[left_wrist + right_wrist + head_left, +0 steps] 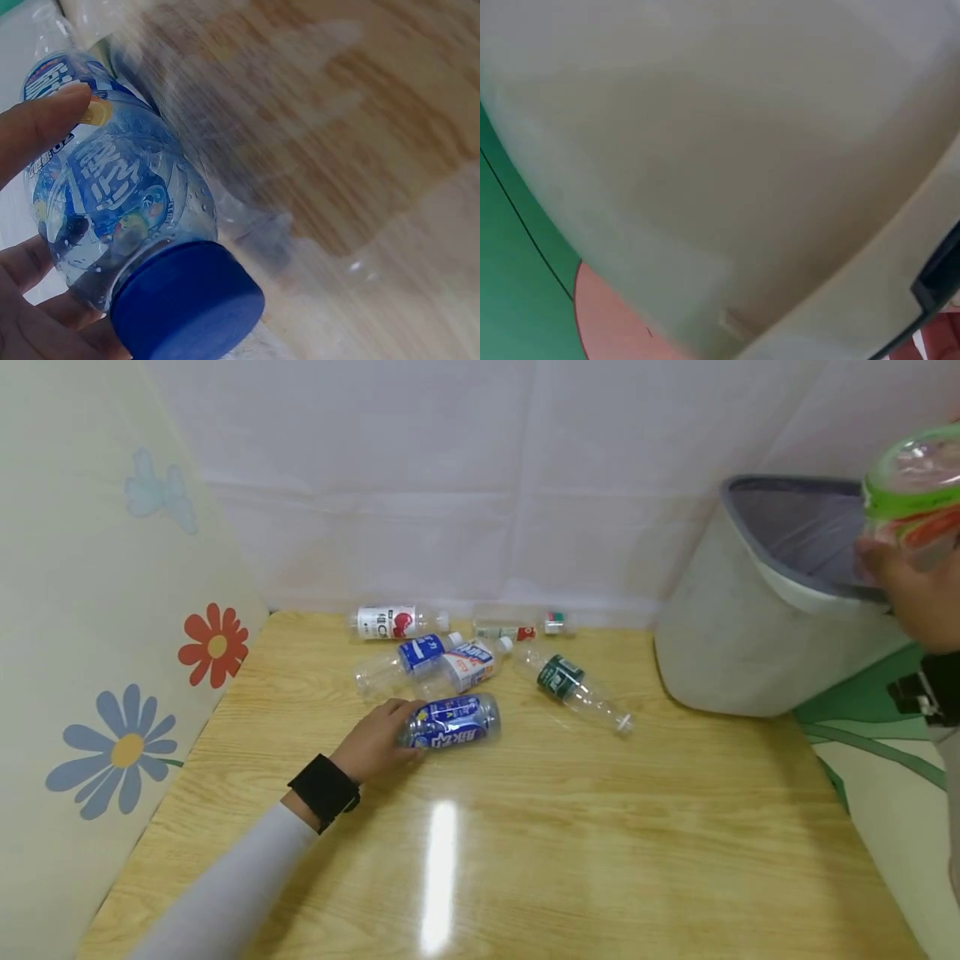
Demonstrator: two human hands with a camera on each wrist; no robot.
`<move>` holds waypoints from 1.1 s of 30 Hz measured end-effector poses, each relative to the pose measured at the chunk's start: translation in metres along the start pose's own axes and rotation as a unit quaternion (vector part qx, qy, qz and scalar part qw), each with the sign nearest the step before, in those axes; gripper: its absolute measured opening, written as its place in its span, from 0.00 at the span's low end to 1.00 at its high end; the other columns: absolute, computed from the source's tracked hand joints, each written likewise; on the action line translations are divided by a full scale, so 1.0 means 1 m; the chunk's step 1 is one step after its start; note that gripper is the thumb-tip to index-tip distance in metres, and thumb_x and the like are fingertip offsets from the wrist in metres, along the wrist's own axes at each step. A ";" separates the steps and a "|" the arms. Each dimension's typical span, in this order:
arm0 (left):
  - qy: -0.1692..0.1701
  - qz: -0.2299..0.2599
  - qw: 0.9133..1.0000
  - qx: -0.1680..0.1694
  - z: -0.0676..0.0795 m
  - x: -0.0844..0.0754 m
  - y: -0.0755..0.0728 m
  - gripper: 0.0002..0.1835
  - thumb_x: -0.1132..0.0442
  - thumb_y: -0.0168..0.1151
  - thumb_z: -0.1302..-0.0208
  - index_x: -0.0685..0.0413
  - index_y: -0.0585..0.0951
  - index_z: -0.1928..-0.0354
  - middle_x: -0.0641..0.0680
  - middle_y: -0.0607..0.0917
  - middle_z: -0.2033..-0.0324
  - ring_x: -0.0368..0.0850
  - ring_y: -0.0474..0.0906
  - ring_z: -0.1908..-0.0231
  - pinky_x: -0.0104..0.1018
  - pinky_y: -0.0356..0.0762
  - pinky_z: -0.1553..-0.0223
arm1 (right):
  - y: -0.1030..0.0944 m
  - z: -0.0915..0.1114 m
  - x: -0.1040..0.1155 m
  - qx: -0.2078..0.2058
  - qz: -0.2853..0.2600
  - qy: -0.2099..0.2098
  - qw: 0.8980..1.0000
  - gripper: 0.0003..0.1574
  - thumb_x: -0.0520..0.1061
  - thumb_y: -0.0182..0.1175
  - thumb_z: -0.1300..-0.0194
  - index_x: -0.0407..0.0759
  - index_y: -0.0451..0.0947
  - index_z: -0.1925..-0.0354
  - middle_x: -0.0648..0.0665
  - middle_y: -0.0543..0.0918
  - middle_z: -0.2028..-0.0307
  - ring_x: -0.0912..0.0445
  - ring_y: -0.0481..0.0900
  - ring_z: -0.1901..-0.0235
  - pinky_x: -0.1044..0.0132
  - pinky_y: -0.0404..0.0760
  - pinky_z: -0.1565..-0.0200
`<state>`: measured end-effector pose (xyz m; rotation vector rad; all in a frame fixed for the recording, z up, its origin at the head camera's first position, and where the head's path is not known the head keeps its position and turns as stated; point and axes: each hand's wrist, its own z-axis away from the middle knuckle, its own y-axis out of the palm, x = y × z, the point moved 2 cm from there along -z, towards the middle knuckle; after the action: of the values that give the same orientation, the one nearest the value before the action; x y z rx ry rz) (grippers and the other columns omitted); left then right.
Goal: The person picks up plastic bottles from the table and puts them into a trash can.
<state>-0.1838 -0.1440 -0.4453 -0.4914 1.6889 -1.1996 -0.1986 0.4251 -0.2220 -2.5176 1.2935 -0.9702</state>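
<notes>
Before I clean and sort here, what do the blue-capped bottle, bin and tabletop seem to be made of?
Blue-capped bottle: most likely clear, glossy plastic; its walls are see-through.
Bin: probably satin plastic, smooth with soft shading.
Tabletop: wood or wood-look laminate, glossy; grain shows beside a bright reflection.

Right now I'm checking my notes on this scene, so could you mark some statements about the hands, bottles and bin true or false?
1. The left hand holds a blue-capped bottle. True.
2. The right hand is empty. False: it holds a green-banded bottle.
3. In the head view, the bin is right of the dark-green-labelled bottle. True.
4. The dark-green-labelled bottle stands upright on the table. False: it lies on its side.
5. The bin's rim is bright red. False: it is dark grey.
</notes>
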 end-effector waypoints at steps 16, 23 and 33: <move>-0.029 0.212 0.975 -0.053 -0.004 -0.020 -0.030 0.45 0.57 0.73 0.38 0.41 0.61 0.22 0.59 0.73 0.34 0.58 0.75 0.38 0.54 0.82 0.42 | 0.009 0.031 0.043 0.031 0.192 0.060 0.979 0.67 0.86 0.50 0.42 0.52 0.48 0.19 0.48 0.51 0.20 0.52 0.47 0.20 0.58 0.42 0.19; 0.004 0.360 0.927 -0.105 -0.018 -0.076 -0.044 0.44 0.60 0.73 0.39 0.41 0.62 0.24 0.57 0.78 0.39 0.55 0.80 0.45 0.45 0.86 0.50 | 0.053 0.072 0.117 0.018 0.037 -0.065 0.997 0.66 0.80 0.57 0.40 0.30 0.61 0.28 0.27 0.65 0.29 0.37 0.60 0.26 0.49 0.53 0.21; 0.061 0.426 0.898 -0.093 -0.016 -0.137 -0.040 0.45 0.65 0.73 0.41 0.34 0.62 0.25 0.54 0.75 0.36 0.54 0.78 0.42 0.42 0.87 0.50 | 0.127 0.162 0.161 0.248 -0.195 0.032 0.948 0.55 0.43 0.69 0.36 0.51 0.50 0.20 0.41 0.65 0.26 0.52 0.65 0.28 0.65 0.64 0.26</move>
<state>-0.1445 -0.0499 -0.3443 0.2310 1.8296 -0.4298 -0.1185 0.1976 -0.3220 -2.3755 0.4680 -1.2694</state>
